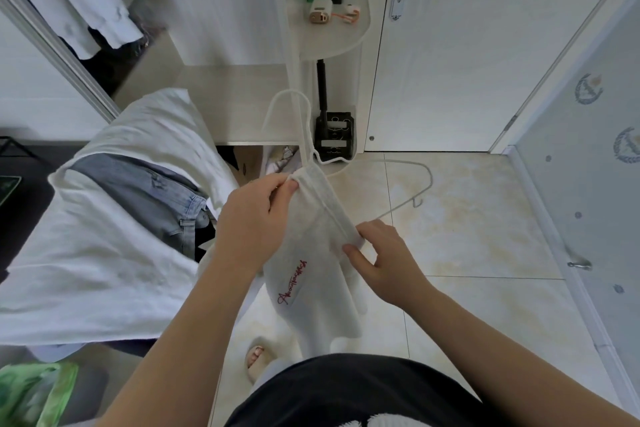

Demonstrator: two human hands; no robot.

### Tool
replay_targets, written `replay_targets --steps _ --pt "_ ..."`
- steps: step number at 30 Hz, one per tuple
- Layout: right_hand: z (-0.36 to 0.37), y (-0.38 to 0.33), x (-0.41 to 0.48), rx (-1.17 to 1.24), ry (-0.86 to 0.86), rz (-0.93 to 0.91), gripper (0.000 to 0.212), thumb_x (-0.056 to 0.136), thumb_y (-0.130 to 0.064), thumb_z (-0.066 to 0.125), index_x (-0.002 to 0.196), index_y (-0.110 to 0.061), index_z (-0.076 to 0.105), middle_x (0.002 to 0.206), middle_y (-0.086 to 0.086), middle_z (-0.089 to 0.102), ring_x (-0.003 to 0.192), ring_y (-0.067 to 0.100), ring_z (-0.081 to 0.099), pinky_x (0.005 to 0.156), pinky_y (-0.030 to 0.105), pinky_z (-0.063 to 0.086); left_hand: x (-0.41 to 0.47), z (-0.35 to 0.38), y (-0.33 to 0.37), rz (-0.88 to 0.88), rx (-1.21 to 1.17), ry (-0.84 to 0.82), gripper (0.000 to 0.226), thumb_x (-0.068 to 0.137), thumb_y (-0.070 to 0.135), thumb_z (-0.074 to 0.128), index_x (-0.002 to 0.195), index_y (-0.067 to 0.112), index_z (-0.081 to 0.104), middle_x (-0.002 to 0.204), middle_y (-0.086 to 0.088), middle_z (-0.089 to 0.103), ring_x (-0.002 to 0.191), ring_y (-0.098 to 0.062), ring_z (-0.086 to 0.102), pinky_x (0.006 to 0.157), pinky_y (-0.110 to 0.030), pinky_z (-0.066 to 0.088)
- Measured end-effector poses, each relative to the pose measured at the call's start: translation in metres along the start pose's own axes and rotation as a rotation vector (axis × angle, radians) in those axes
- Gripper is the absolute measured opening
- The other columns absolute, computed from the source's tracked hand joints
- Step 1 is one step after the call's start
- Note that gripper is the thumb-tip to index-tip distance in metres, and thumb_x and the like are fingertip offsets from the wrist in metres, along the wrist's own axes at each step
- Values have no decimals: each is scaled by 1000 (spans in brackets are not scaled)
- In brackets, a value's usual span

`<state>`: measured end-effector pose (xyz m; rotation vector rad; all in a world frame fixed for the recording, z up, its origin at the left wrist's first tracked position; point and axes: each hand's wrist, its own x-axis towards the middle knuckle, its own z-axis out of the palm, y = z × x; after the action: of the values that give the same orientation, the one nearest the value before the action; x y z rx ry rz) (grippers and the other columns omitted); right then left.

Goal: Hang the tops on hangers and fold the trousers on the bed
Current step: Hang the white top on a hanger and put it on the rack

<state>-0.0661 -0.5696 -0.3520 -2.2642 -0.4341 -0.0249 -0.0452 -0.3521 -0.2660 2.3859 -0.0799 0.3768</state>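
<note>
Arms (194, 308) reach forward. The left hand (254, 218) pinches the white top's (311, 281) upper end beside the hanger (428, 174); the right hand (386, 262) pinches its seam lower down, thumb on top.

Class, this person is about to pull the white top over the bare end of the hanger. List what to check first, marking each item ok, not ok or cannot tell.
1. Left hand pinches the white top up by the hanger's neck: ok.
2. Right hand pinches the top's lower edge: ok.
3. Hanger hook is clear of the cloth: ok.
4. Hanger arm on the right-hand side is inside the top: not ok, the wire sticks out bare.
5. Other hanger arm is seated in the top: cannot tell, the cloth hides it.
6. Jeans on the bed are folded: not ok, they lie crumpled.
</note>
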Motion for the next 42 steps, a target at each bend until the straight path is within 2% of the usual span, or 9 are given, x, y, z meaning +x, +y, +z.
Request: replay_targets --steps 4,7,11,16,19,22,31,36,42 --pt "5 10 -1 117 -144 55 14 97 -34 59 85 -30 54 75 -4 60 65 13 52 63 20 40 -6 0 -6 4 18 10 37 101 37 49 84 9 65 59 -3 57 58 -21 55 58 -48 47" --pt "10 32 -3 41 -291 170 26 94 -52 53 99 -28 63 87 -4 69 81 18 62 82 37 51 -9 -6 -9 -3 -14 -9 34 103 33 53 82 9 65 58 -5 56 58 -23 53 58 -45 45" --pt "4 63 -5 -294 -311 202 23 99 -47 51 105 -27 60 100 -15 62 115 13 54 121 47 10 -8 -17 -21 -54 -58 -35 20 99 28 62 84 20 72 62 -5 63 62 -23 57 62 -35 44" --pt "-21 81 -2 -484 -206 214 21 98 -51 52 108 -37 64 122 -24 61 144 10 29 118 55 -12 -11 -27 -34 -68 -61 -134 19 96 25 65 81 18 75 64 -10 65 65 -26 57 64 -39 45" --pt "-36 86 5 -398 -140 241 22 98 -47 54 102 -29 66 110 -15 66 126 16 52 116 49 22 -13 -31 -37 -62 -76 -216 21 97 28 63 81 19 75 63 -9 64 63 -27 57 60 -34 43" --pt "-48 84 13 -176 -64 287 20 94 -35 66 92 -15 67 97 -1 70 97 24 64 87 45 49 -13 -33 -35 -34 -106 -233 21 97 24 64 80 22 75 58 -4 59 59 -24 52 54 -26 38" --pt "-76 58 29 -92 12 223 18 90 -27 73 95 -10 70 113 -4 70 99 18 63 93 39 50 -12 -33 -37 -13 15 -282 31 99 32 59 74 18 71 57 -3 59 57 -20 54 58 -32 42" --pt "-78 0 36 -70 -36 -14 12 97 -31 63 101 -20 65 116 -2 68 109 16 58 90 15 39 -10 -12 -12 92 130 -342 41 102 41 51 74 15 66 58 3 57 58 -14 53 61 -39 45" --pt "-60 -59 35 95 -72 -152 35 96 -44 44 93 -12 58 101 4 58 93 23 57 82 33 46 -9 9 8 192 84 -296 35 99 44 45 99 28 76 80 10 67 79 -12 61 71 -35 50"
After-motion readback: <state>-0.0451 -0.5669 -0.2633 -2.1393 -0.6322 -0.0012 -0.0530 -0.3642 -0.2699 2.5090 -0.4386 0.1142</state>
